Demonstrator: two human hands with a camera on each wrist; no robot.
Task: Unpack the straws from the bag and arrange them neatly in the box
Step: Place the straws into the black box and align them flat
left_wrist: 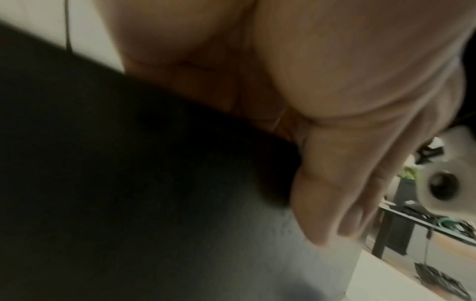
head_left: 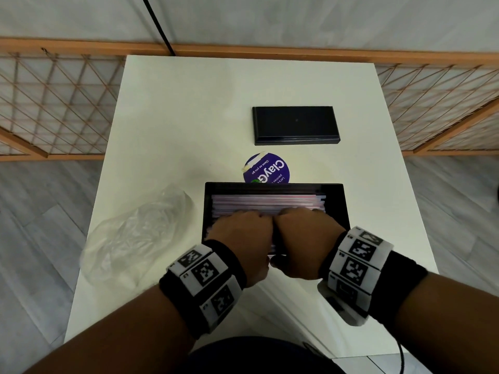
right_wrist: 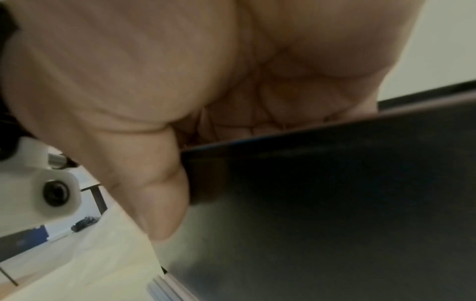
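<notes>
A black box (head_left: pixel 274 185) sits on the white table, filled with pale pink and white straws (head_left: pixel 267 202) that lie left to right. Both hands are side by side over its near half. My left hand (head_left: pixel 243 233) and right hand (head_left: pixel 305 233) bend their fingers down inside onto the straws; the fingertips are hidden. In the left wrist view the thumb (left_wrist: pixel 335 183) lies against the outside of the box's near wall (left_wrist: pixel 128 163). The right wrist view shows the same: thumb (right_wrist: pixel 154 183) on the outer wall (right_wrist: pixel 335 183), fingers over the rim.
An empty crumpled clear plastic bag (head_left: pixel 135 233) lies left of the box. The black lid (head_left: pixel 295 125) rests farther back on the table (head_left: pixel 189 103). A round purple sticker (head_left: pixel 267 170) shows just behind the box. A wooden lattice fence runs behind the table.
</notes>
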